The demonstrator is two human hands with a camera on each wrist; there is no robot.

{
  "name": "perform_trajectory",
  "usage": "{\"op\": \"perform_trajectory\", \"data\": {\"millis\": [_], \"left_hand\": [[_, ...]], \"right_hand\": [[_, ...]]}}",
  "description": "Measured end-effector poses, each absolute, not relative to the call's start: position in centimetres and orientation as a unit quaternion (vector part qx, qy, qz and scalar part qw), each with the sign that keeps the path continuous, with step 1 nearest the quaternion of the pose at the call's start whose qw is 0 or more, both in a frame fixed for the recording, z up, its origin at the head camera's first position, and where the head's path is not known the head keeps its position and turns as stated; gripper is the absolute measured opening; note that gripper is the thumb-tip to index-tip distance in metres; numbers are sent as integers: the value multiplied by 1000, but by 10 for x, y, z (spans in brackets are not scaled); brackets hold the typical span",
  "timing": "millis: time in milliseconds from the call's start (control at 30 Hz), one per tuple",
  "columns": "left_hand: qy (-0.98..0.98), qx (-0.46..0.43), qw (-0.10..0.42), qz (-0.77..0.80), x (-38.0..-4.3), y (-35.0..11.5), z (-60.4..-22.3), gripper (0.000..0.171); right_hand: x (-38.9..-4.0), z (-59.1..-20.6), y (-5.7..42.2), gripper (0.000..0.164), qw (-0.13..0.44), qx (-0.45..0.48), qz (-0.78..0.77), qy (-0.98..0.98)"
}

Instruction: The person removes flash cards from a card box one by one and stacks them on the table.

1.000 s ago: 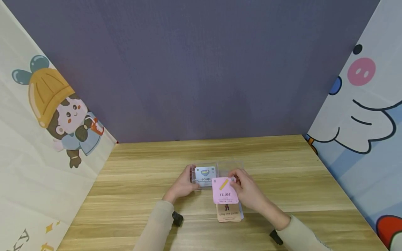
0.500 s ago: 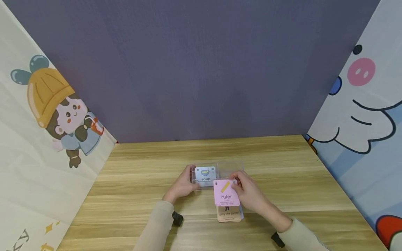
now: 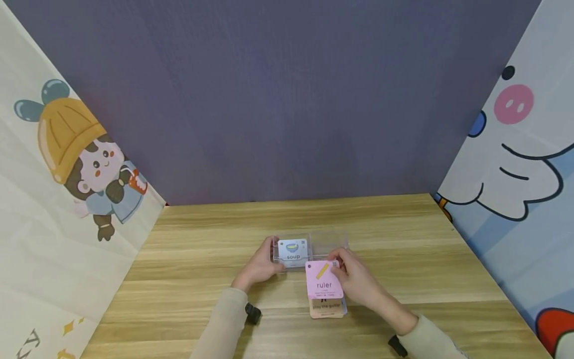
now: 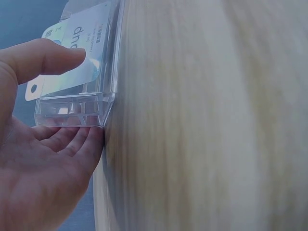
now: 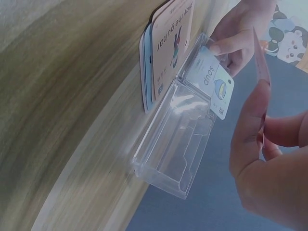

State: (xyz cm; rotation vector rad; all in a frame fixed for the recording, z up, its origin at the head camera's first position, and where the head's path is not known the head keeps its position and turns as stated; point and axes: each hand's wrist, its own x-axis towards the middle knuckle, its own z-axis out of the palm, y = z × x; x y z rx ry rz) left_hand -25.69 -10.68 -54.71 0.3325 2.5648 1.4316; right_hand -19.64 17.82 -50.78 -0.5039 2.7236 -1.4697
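A clear plastic card box [image 3: 329,243] with two compartments lies on the wooden table. In its left compartment sits a white "soup" card [image 3: 293,251]; the right compartment holds nothing. My left hand [image 3: 261,265] grips the box's left end, thumb [image 4: 53,58] over the soup card and fingers at the end wall. Between thumb and fingers my right hand [image 3: 358,279] pinches a pink "ruler" card [image 3: 324,280] by its upper right corner. That card overlaps a pile of cards topped by a tan "play the guitar" card [image 3: 327,308], nearer me. Seen edge-on in the right wrist view, the pink card [image 5: 261,60] is raised.
Under the tan card, blue-edged cards [image 5: 147,67] show in the pile. Behind the wooden table [image 3: 202,239] stands a dark grey-blue panel [image 3: 287,109]. Cartoon-printed cloths hang at the left [image 3: 40,224] and right [image 3: 529,239].
My right hand has drawn the pink ruler card slightly toward me, covering more of the tan card. My left hand keeps its grip on the box.
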Motion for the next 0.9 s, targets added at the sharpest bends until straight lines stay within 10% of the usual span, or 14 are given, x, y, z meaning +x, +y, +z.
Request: {"op": "perform_trajectory", "data": {"millis": [900], "left_hand": [[864,110,97,481,-256,-105,-545,82]], "right_hand": [[-195,-516,180,21,22,-166,-463,871]]}}
